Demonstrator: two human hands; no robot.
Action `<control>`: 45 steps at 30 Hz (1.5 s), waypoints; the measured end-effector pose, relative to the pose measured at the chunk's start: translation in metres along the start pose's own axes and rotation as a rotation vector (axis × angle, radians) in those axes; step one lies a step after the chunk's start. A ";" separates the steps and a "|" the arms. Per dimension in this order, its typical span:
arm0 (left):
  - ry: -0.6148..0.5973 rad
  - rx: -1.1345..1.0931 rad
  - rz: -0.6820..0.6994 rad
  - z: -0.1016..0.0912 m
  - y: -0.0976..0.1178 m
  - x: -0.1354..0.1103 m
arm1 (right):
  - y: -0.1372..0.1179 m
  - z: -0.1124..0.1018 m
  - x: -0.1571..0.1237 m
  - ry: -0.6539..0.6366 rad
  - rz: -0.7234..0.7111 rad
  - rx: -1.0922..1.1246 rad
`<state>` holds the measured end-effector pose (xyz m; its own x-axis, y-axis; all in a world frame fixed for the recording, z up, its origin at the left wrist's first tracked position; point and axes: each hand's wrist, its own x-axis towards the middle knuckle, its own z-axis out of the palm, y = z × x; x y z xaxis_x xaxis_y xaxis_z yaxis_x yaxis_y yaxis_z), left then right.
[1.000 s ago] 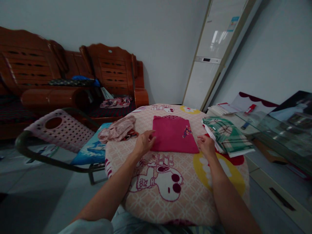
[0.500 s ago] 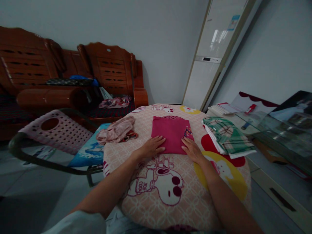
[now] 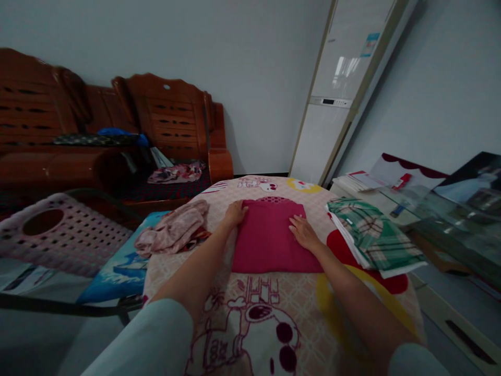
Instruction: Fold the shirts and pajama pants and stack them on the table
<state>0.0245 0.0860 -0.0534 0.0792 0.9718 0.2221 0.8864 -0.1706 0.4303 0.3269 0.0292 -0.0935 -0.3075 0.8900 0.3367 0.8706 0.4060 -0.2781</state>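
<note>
A folded magenta garment [image 3: 270, 245] lies flat on the round table, its dotted neckline at the far edge. My left hand [image 3: 236, 213] rests at its far left corner, fingers pointing away and touching the edge. On the right half of the cloth lies my right hand [image 3: 305, 233], flat with its fingers stretched out over the fabric. Neither hand grips anything. The tablecloth [image 3: 313, 318] under the garment is pale pink with cartoon dogs on it.
A crumpled pink cloth [image 3: 176, 227] lies at the table's left edge, beside a chair [image 3: 62, 235] with a blue cushion [image 3: 121, 266]. Folded green plaid clothing [image 3: 376, 224] sits at the right. Beyond are a glass shelf [image 3: 462, 214], a tall white air conditioner [image 3: 329, 125] and wooden seats [image 3: 168, 120].
My left hand has moved away from me to the garment's far left corner. My right hand has slid slightly farther up the cloth. The view has shifted closer to the table.
</note>
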 end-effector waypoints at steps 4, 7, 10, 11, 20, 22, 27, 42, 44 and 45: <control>-0.051 0.098 0.014 0.000 -0.008 0.027 | 0.024 0.009 0.032 0.043 0.031 -0.028; -0.122 0.151 0.136 -0.004 -0.012 0.046 | 0.037 0.010 0.055 0.039 0.062 -0.039; -0.206 0.185 0.221 -0.008 -0.015 0.063 | 0.045 0.007 0.076 0.004 0.097 -0.052; -0.235 0.188 0.237 -0.008 -0.015 0.068 | 0.047 0.006 0.082 -0.016 0.119 -0.059; -0.338 0.046 0.136 -0.006 -0.007 0.089 | 0.044 -0.016 0.122 -0.126 0.299 -0.088; -0.312 -0.016 0.089 -0.008 -0.004 0.088 | 0.042 -0.020 0.120 -0.107 0.326 -0.089; -0.204 -0.175 0.094 -0.028 0.008 0.079 | 0.032 -0.042 0.106 0.071 0.319 -0.041; -0.171 -0.295 0.405 -0.092 0.043 -0.080 | -0.021 -0.101 -0.033 0.204 0.037 0.009; -0.257 -0.281 0.441 -0.078 0.039 -0.106 | -0.028 -0.088 -0.062 0.175 -0.001 -0.049; -0.297 -0.273 0.449 -0.069 0.036 -0.116 | -0.032 -0.081 -0.075 0.154 -0.013 -0.087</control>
<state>0.0162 -0.0438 -0.0031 0.5775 0.7922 0.1971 0.5906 -0.5721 0.5691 0.3534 -0.0668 -0.0372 -0.2628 0.8397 0.4753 0.8987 0.3923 -0.1963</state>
